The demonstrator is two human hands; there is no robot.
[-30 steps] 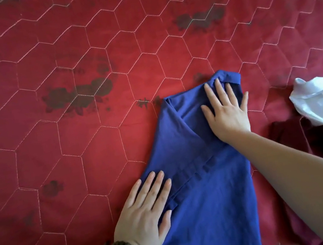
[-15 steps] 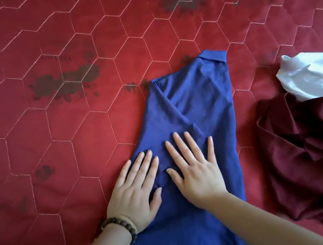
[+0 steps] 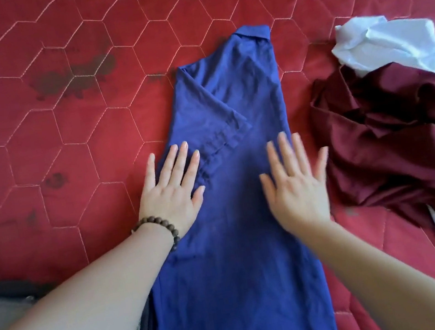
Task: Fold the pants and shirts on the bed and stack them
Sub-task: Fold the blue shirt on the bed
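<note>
blue shirt (image 3: 237, 167) hem cut off below | left hand (image 3: 170, 193) flat on it | right hand (image 3: 296, 188) flat, fingers spread (blurred)

— Where is the folded shirt (image 3: 244, 189) lying?
— It is lying down the middle of the frame on the bed (image 3: 59, 134), collar toward the top.
— And the hands?
— The left hand (image 3: 171, 190) is resting on its left edge, the right hand (image 3: 296, 188) on its right side.
— Anything else?
— A heap of clothes (image 3: 394, 133) is sitting at the right of the frame, apart from the shirt.
</note>
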